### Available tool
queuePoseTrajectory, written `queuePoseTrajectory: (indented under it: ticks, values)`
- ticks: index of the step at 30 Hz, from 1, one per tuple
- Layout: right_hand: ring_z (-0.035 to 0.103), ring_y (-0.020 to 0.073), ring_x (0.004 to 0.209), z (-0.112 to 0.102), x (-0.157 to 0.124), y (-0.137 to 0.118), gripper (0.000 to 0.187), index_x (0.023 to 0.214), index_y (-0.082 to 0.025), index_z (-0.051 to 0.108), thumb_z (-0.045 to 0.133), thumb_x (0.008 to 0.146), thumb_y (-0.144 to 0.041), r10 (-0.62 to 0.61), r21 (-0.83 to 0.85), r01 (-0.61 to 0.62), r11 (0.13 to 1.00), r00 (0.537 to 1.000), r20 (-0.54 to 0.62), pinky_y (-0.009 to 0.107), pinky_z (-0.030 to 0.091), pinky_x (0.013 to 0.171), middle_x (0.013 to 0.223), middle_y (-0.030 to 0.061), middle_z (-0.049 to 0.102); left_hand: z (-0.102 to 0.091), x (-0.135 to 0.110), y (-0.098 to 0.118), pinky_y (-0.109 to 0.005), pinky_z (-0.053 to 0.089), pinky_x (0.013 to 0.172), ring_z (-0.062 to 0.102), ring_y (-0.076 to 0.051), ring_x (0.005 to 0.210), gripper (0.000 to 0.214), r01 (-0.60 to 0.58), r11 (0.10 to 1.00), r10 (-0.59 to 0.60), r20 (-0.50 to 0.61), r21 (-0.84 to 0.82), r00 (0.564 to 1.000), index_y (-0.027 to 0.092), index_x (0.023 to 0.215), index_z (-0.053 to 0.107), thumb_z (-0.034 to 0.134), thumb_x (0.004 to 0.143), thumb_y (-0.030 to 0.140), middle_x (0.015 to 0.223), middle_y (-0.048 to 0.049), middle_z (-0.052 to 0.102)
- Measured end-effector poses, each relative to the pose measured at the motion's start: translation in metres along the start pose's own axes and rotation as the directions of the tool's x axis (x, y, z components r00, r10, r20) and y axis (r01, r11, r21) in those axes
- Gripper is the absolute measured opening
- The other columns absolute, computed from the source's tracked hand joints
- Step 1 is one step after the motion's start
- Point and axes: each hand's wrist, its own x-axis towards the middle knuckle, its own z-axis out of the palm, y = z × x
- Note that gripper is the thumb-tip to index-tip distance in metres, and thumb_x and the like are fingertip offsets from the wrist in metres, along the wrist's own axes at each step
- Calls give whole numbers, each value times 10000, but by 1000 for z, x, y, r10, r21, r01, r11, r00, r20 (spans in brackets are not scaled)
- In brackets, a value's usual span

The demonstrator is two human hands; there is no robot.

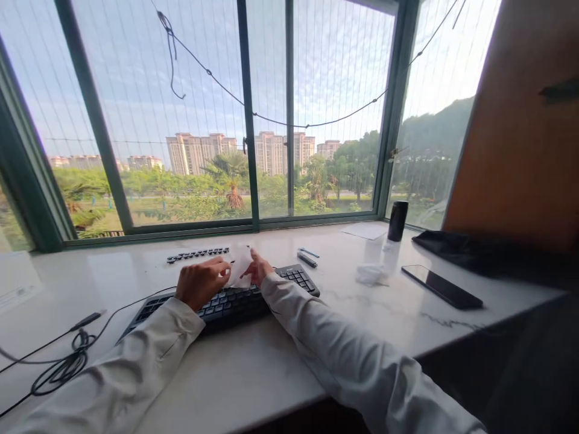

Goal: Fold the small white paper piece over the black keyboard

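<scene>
Both hands, left hand (201, 282) and right hand (259, 268), pinch white wipe (239, 265) over keyboard (226, 301); best kept taut, pressure light on keys.

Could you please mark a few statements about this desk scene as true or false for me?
1. Both hands hold a white tissue above the black keyboard. True: left hand and right hand pinch it together.
2. The phone lies left of the keyboard. False: it lies to the right, screen dark.
3. A black cylindrical cup stands near the window frame. True.
4. A coiled black cable lies on the desk's left side. True.
5. The crumpled tissue sits on the keyboard. False: it rests on the desk, between keyboard and phone.
</scene>
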Motion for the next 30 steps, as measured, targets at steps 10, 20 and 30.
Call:
queuePoseTrajectory:
  ticks: [10,20,30]
  values:
    - [361,74,468,-4,-2,7,278,840,-133,701,738,650,-333,-44,45,42,998,998,53,228,288,489,505,-48,487,5,-6,3,-259,400,587,626,-164,704,296,-19,995,2,-165,-101,986,352,928,691,461,845,518,1022,64,693]
    - [500,114,584,-13,-9,1,359,867,-158,704,800,570,-336,15,-57,-11,998,998,65,246,356,556,640,-15,603,16,-8,-1,-256,426,596,641,-172,682,282,-11,998,-3,-195,-70,981,353,981,679,508,823,512,1019,58,707]
    - [462,79,466,-4,-24,-5,342,631,-147,596,823,534,-383,-22,51,22,998,1000,-6,219,336,470,526,-40,546,7,-9,7,-223,354,526,616,-153,550,427,-58,998,56,-239,-2,969,294,1100,673,529,809,570,644,8,684]
